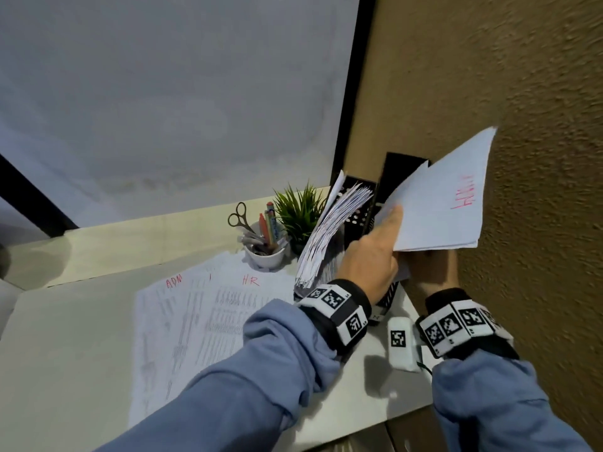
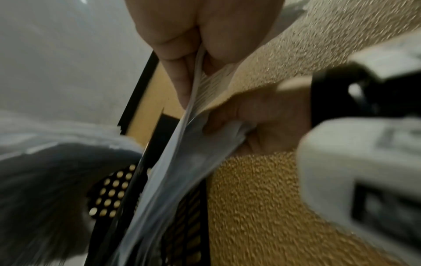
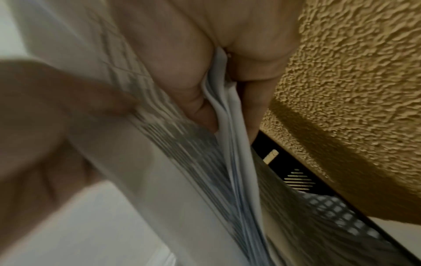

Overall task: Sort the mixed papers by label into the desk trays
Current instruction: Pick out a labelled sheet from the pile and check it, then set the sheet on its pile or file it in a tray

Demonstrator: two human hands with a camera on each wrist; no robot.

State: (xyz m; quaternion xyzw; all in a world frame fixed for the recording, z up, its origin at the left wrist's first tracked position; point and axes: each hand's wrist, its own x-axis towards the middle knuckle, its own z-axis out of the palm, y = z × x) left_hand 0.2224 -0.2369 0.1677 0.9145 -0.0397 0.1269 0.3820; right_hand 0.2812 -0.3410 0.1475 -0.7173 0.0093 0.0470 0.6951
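Note:
Both hands hold a thin stack of white papers [image 1: 443, 207] with red handwriting, raised above the black perforated desk trays [image 1: 362, 207] at the desk's right rear. My left hand [image 1: 375, 256] pinches the stack's left lower edge, thumb on top. My right hand [image 1: 434, 269] grips it from beneath, mostly hidden by the sheets. In the left wrist view the paper stack [image 2: 182, 153] runs between thumb and fingers above the tray [image 2: 114, 192]. The right wrist view shows the sheets [image 3: 227, 144] clamped in the right hand. One tray compartment holds a thick leaning bundle of papers [image 1: 329, 236].
Printed sheets marked ADM [image 1: 173, 283] and HR [image 1: 251, 282] lie spread on the white desk [image 1: 65, 337]. A white cup [image 1: 264, 252] with pens and scissors and a small green plant [image 1: 300, 210] stand behind them. A textured tan wall [image 1: 538, 125] borders the right. A small white tagged device [image 1: 401, 344] lies near my wrists.

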